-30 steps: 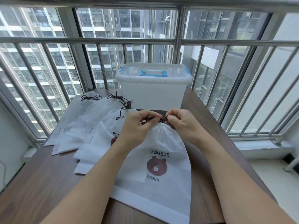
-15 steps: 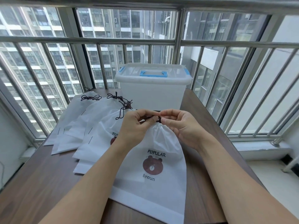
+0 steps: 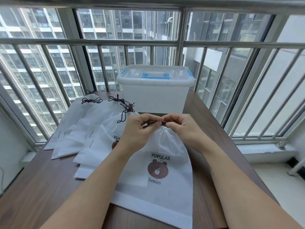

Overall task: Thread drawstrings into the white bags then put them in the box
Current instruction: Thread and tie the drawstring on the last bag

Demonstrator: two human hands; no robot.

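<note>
A white bag (image 3: pixel 158 187) with a brown bear print and the words POPULAR and broun lies flat on the wooden table (image 3: pixel 41 187) in front of me. Its top edge is gathered between my hands. My left hand (image 3: pixel 140 128) pinches the dark brown drawstring (image 3: pixel 152 122) at the bag's mouth. My right hand (image 3: pixel 183 128) pinches the same cord from the right, fingertips nearly touching the left ones. Most of the cord is hidden by my fingers. The white plastic box (image 3: pixel 155 95) with a blue handle stands shut behind the bag.
Several more white bags (image 3: pixel 92 129) with dark drawstrings (image 3: pixel 91 101) lie fanned out on the left half of the table. A metal railing (image 3: pixel 247 45) and windows run behind and to the right. The table's right edge is close to my right forearm.
Both hands stayed at the bag's mouth working the cord. The right fingers, spread half a second ago, have curled back in onto the cord. The bag shifted only slightly.
</note>
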